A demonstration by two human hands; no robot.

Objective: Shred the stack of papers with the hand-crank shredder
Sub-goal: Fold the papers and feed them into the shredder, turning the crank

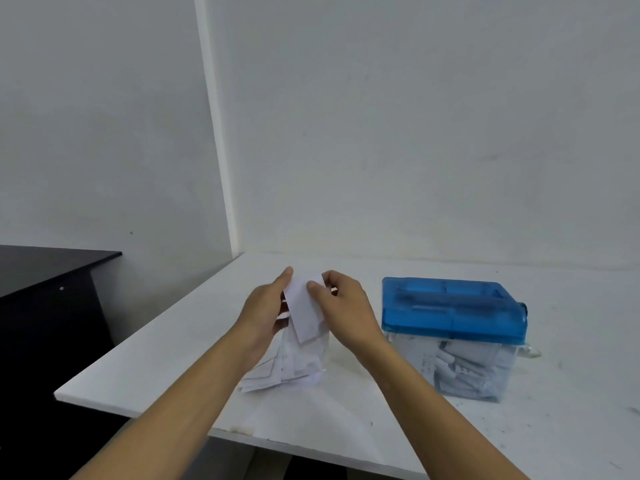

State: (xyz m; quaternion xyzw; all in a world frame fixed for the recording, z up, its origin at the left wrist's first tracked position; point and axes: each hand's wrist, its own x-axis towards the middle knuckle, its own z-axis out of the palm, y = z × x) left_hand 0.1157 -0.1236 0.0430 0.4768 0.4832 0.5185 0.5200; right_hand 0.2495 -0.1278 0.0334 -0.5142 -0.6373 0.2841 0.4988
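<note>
bare table [180,358] left of papers [284,368], shredder [453,313] blocking right

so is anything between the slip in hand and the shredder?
Nothing visible. The left hand and right hand hold the slip above the stack. The shredder stands to their right, with only bare table between. The right hand itself sits on the slip's shredder side.

A sheet [304,313] sits between the fingers [313,288]; below them the paper pile [287,368] rests on the surface [156,368], the shredder [450,306] to their right.
</note>
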